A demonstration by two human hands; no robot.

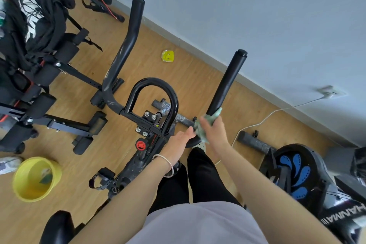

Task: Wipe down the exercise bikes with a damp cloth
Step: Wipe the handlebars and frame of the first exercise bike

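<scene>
Grips the green cloth [202, 132] in the right hand [214, 131], fingers curled round it at the lower end of the right handlebar grip [227, 83] of the exercise bike [136, 164]. Runs lengthwise up and away from that hand toward the wall [257, 6], so likely calls for a stroke outward along the grip. Holds the left hand [178, 144] just beside the cloth, fingers straight and relaxed, grasping nothing; cannot tell whether in contact with the bike. Hides the bar's bend under cloth and hands. Cannot judge the cloth's dampness. Leaves the left handlebar [126, 45] well apart, beyond the centre loop [152, 81].
</scene>
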